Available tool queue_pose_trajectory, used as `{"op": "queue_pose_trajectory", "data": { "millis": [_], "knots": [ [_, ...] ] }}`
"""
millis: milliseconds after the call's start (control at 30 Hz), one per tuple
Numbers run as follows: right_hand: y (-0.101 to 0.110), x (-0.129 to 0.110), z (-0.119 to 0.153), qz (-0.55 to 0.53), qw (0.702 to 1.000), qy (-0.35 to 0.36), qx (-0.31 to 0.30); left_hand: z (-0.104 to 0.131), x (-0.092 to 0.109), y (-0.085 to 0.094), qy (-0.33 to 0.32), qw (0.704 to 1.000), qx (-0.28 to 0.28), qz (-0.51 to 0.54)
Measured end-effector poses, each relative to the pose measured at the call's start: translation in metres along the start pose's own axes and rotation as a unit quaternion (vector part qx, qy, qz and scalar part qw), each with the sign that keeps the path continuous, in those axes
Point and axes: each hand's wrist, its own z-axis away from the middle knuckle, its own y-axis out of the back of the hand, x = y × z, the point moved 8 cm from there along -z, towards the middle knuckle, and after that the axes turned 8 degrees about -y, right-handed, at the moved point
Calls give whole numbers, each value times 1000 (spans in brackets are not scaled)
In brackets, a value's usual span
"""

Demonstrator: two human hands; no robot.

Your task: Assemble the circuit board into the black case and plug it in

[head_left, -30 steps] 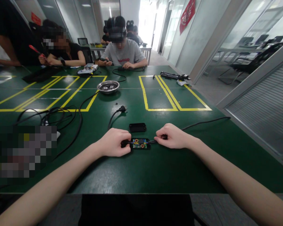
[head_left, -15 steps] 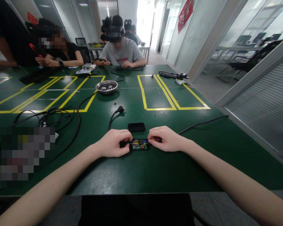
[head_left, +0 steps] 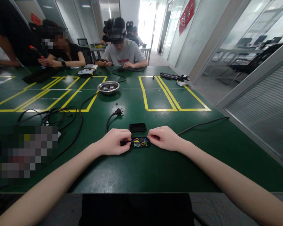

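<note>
A small black case with a green circuit board (head_left: pixel 141 142) lies open on the table between my hands. Two copper-coloured coils show on the board. My left hand (head_left: pixel 116 142) is closed at the case's left end, fingers pinched round a black cable there. At the right end my right hand (head_left: pixel 163 138) has thumb and fingers pressed together, touching the case's edge; what they pinch is too small to make out. Just beyond the case rests a black cover (head_left: pixel 137 127), its hollow side up. A black power plug (head_left: pixel 119 111) on a cable lies past my left hand.
A metal bowl (head_left: pixel 108 88) holds small metal parts. Coiled black cables (head_left: pixel 49 117) lie at left near a pixelated area. Another cable (head_left: pixel 202 123) runs off to the right. Black tools (head_left: pixel 174 76) lie at the far right, and co-workers sit across the green table (head_left: pixel 103 179).
The view has shifted slightly. Both hands stay at the two ends of the case, with only a small shift of the fingers; more of the case's right end shows.
</note>
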Motion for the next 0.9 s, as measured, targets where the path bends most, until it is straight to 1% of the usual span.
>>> {"op": "queue_pose_trajectory", "data": {
  "millis": [67, 167, 300, 400, 533, 600, 700, 900],
  "knots": [
    [2, 3, -2, 12, 999, -15, 29, 1, -5, 2, 0, 1000, 16, -12],
    [3, 6, -5, 13, 998, -32, 58, 0, -7, 3, -10, 1000, 14, -24],
    [0, 7, -6, 6, 998, -34, 57, -1, -1, 1, -29, 998, -4, -56],
    [-2, 9, -7, 4, 998, -33, 47, -2, 3, 2, -48, 995, 5, -87],
    [-3, 9, -7, 6, 999, -29, 37, -1, -4, 5, -32, 997, 47, -49],
    [-2, 7, -7, 7, 999, -26, 38, 0, -8, 6, -24, 998, 56, -25],
    [-2, 5, -7, 12, 998, -33, 47, 0, -10, 6, -17, 999, 51, -3],
    [-5, 7, -10, 17, 996, -71, 49, -3, -10, 4, 4, 1000, 9, 18]
  ]
}}
